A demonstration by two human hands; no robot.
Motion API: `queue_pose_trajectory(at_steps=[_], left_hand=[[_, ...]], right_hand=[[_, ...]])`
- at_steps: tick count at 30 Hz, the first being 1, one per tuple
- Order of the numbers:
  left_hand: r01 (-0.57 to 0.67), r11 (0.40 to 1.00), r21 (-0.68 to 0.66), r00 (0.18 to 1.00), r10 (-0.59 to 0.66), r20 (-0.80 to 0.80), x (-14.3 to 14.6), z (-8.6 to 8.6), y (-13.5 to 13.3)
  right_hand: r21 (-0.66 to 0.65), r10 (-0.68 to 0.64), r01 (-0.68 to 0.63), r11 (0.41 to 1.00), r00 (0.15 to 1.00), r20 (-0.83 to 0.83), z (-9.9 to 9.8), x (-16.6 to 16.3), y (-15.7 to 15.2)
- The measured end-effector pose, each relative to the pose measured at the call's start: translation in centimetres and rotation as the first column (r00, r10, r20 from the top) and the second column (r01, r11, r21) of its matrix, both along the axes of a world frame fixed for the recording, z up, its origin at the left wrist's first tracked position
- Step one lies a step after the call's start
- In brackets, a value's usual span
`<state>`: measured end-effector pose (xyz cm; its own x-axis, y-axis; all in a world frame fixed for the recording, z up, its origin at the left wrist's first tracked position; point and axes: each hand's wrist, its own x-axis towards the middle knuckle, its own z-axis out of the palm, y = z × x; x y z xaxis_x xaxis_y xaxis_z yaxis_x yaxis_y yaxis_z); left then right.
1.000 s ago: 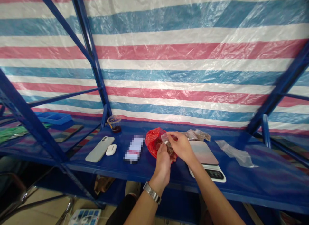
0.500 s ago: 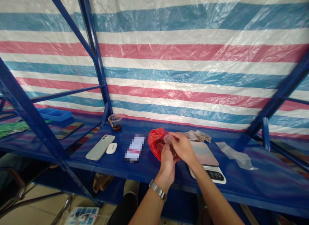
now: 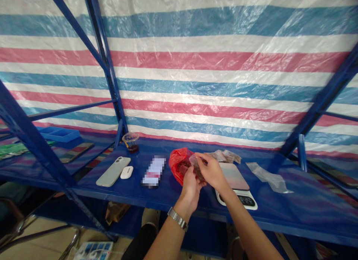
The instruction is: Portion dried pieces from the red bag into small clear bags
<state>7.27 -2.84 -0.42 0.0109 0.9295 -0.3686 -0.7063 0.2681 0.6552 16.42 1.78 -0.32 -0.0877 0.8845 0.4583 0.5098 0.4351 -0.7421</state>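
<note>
My left hand [image 3: 191, 187], with a metal watch on its wrist, is closed on a small clear plastic bag [image 3: 193, 160] holding dark brown bits. Fingers of my right hand [image 3: 210, 170] pinch the same bag near its top. Just behind and left of the hands sits a red plastic bag [image 3: 176, 159], its mouth open, with dark reddish-brown pieces inside. Right of my right hand is a white kitchen scale [image 3: 234, 178] with a dark display. Behind the scale lie several filled clear bags [image 3: 226, 156]. My fingers hide part of the small bag.
Left of the red bag lie a lit phone [image 3: 153, 172], a white earbud case [image 3: 126, 173] and a pale green phone [image 3: 113, 172]. A plastic cup [image 3: 131, 143] with dark liquid stands by the blue post. At right lies a flat clear bag [image 3: 269, 178] on the blue shelf [image 3: 313, 200].
The view has shifted slightly, so everything sits a little further left. Both hands stay on the small clear bag, with only a slight change in finger position.
</note>
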Motion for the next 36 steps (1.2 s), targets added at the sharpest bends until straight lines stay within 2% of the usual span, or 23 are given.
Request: queue_pose_trajectory(at_steps=[3, 6, 8, 10, 12, 14, 16, 18, 21, 24, 27, 30, 33, 36], left_hand=[[-0.021, 1.0, 0.005, 1.0, 0.021, 0.004, 0.2, 0.0, 0.0], [-0.024, 0.996, 0.09, 1.0, 0.024, -0.001, 0.3, -0.2, 0.0], [-0.012, 0.987, 0.16, 0.996, 0.026, -0.09, 0.2, -0.4, 0.1], [-0.015, 0.978, 0.206, 0.965, 0.068, -0.253, -0.2, -0.6, 0.2], [-0.037, 0.958, 0.285, 0.885, 0.165, -0.436, -0.7, -0.8, 0.3], [-0.025, 0.905, 0.424, 0.758, 0.294, -0.582, -1.4, -0.9, 0.2], [0.05, 0.835, 0.548, 0.621, 0.404, -0.672, -2.0, -1.0, 0.0], [0.126, 0.788, 0.603, 0.515, 0.467, -0.718, -2.5, -1.0, -0.2], [0.171, 0.762, 0.624, 0.45, 0.503, -0.738, -2.9, -0.9, -0.5], [0.167, 0.759, 0.629, 0.451, 0.509, -0.733, -3.1, -0.6, -0.6], [0.14, 0.77, 0.622, 0.451, 0.51, -0.733, -3.1, -0.4, -0.6], [0.144, 0.78, 0.609, 0.443, 0.5, -0.744, -3.1, -0.3, -0.5], [0.185, 0.774, 0.606, 0.433, 0.489, -0.757, -3.0, -0.4, -0.5], [0.228, 0.758, 0.61, 0.435, 0.481, -0.761, -2.7, -0.4, -0.7]], right_hand=[[0.0, 0.026, -0.026, 1.0, 1.0, -0.006, 0.0, 0.1, -0.2], [0.001, 0.045, -0.045, 0.999, 0.998, -0.047, 0.0, 0.1, -0.3], [-0.02, 0.041, -0.044, 0.999, 0.992, -0.119, 0.1, 0.1, -0.4], [-0.049, 0.041, -0.053, 0.997, 0.975, -0.218, 0.3, 0.2, -0.3], [-0.058, 0.048, -0.071, 0.996, 0.944, -0.326, 0.7, 0.4, -0.3], [-0.048, 0.057, -0.084, 0.995, 0.908, -0.416, 1.1, 0.8, -0.4], [-0.049, 0.074, -0.109, 0.993, 0.88, -0.469, 1.5, 1.0, -0.7], [-0.067, 0.103, -0.154, 0.986, 0.87, -0.482, 1.9, 1.3, -1.0], [-0.082, 0.122, -0.179, 0.98, 0.878, -0.463, 2.5, 2.0, -1.6], [-0.072, 0.042, -0.083, 0.994, 0.89, -0.454, 2.8, 4.1, -1.5], [-0.111, -0.113, 0.077, 0.991, 0.924, -0.366, 2.0, 7.8, -0.6], [-0.186, -0.264, 0.239, 0.953, 0.956, -0.124, -0.1, 11.7, 0.3], [-0.099, -0.357, 0.376, 0.921, 0.918, 0.173, -2.3, 13.9, 0.7], [0.031, -0.418, 0.428, 0.903, 0.86, 0.292, -3.2, 14.7, 0.6]])
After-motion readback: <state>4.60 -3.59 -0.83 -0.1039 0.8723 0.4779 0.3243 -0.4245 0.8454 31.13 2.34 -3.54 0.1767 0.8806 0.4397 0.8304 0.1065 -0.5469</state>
